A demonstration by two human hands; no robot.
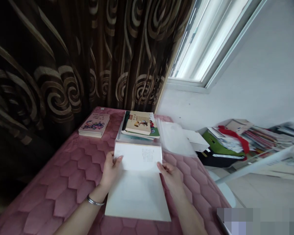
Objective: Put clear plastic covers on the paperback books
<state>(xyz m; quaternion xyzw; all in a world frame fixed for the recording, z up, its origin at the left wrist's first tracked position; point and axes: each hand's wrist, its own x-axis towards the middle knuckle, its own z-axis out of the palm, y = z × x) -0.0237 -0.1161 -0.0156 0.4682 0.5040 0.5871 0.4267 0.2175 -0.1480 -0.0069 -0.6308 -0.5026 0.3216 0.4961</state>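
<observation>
An open book lies in front of me, its broad pale page blank. Across its far end is a white part with small columns of print, edged by what looks like a clear plastic sleeve. My left hand pinches the left edge of this printed part, thumb on top. At the right edge, my right hand grips it the same way. Fingers under the book are hidden. Just beyond stands a stack of books, with an illustrated cream book on top.
A pink quilted surface carries everything. Two or so pink books are piled at the far left. Clear plastic sheets lie to the right, near a white box. Heaped papers, a patterned curtain and a window surround it.
</observation>
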